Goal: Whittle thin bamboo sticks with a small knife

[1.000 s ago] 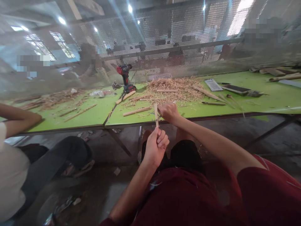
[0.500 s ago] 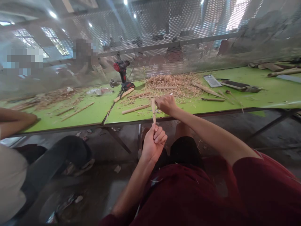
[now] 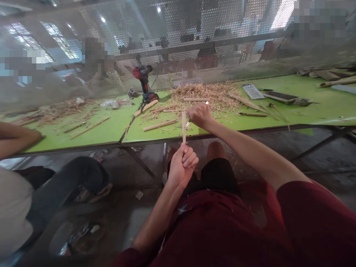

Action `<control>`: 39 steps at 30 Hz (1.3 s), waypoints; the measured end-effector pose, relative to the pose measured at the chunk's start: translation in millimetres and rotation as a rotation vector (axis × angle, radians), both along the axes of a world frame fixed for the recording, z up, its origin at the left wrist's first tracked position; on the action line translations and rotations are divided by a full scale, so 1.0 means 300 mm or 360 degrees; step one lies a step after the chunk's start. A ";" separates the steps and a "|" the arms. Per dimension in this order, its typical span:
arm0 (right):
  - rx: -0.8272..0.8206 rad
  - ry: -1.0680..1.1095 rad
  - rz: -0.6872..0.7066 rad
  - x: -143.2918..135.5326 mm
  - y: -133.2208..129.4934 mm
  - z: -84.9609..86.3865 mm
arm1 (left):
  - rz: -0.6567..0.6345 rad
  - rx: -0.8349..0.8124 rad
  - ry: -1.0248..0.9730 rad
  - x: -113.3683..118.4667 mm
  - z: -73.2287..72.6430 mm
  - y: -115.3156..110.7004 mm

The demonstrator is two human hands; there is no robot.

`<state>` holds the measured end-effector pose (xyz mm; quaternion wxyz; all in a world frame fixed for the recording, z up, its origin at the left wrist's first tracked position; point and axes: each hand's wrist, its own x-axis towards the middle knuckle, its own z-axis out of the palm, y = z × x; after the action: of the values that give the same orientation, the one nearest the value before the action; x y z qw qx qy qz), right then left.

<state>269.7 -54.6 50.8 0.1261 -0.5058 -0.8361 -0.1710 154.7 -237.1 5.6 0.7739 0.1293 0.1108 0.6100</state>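
My left hand (image 3: 183, 165) is closed round the lower end of a thin, pale wooden strip (image 3: 184, 124), which stands nearly upright in front of the table edge. Just right of the strip's upper part, my right hand (image 3: 199, 115) grips a small knife (image 3: 188, 124). Its blade shows below the fist, close to the strip, and a bright white end sticks out at the top. Most of the knife's handle is hidden by the fingers. A heap of wood shavings (image 3: 211, 92) lies on the green table (image 3: 222, 128) beyond both hands.
A cordless drill (image 3: 144, 83) stands near the mesh screen (image 3: 178, 52). Left of my hands lies a wooden stick (image 3: 160, 125); to the right are a phone (image 3: 280, 96), a white packet (image 3: 252, 91) and a carving tool (image 3: 253, 114). A co-worker's arm (image 3: 19, 135) rests at the left.
My right hand has shifted slightly right and up, with more of the knife blade showing. The strip stands a little straighter. The view has tilted slightly downward.
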 end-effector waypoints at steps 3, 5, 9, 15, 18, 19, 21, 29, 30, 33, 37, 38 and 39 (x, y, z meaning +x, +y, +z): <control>0.0000 -0.0003 -0.0001 0.007 0.001 0.002 | 0.0006 0.0009 0.0032 -0.001 -0.002 0.001; 0.0010 -0.0007 0.0014 0.014 0.006 0.005 | 0.0009 0.0011 0.0067 -0.001 -0.004 -0.001; 0.0082 -0.0035 0.0040 0.031 0.024 0.012 | 0.0017 -0.0014 0.0147 0.000 -0.004 -0.006; 0.0126 -0.0014 0.0087 0.019 0.025 0.005 | 0.0030 -0.0020 0.0221 -0.005 -0.006 0.009; 0.0082 0.0118 -0.0016 0.037 0.048 0.037 | 0.0020 0.0048 0.0245 -0.004 -0.023 -0.012; 0.0079 0.0189 -0.0141 0.060 0.065 0.061 | 0.0009 0.0081 0.0266 -0.003 -0.031 -0.029; 0.0101 0.0317 -0.0461 0.132 0.103 0.121 | -0.0054 0.0139 0.0335 -0.005 -0.049 -0.073; -0.0077 0.0223 -0.0404 0.265 -0.113 0.071 | -0.0113 0.0263 0.0436 -0.015 -0.053 -0.083; -0.0114 0.0203 -0.0329 0.246 -0.177 0.029 | -0.0107 0.0299 0.0461 -0.008 -0.048 -0.074; -0.0172 0.0142 -0.0099 0.202 -0.325 -0.077 | -0.0112 0.0384 0.0524 0.020 -0.038 -0.067; 0.0026 0.0200 -0.0006 0.196 -0.383 -0.135 | -0.0139 0.0434 0.0585 0.040 -0.036 -0.082; 0.0076 0.0238 0.0024 0.198 -0.384 -0.139 | -0.0136 0.0430 0.0597 0.042 -0.036 -0.085; 0.0118 0.0277 0.0060 0.199 -0.386 -0.142 | -0.0133 0.0426 0.0608 0.043 -0.036 -0.087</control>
<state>329.5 -170.3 8.1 0.2201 -0.4979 -0.8244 -0.1549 167.6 -263.2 -5.1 0.7395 0.3483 0.1679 0.5510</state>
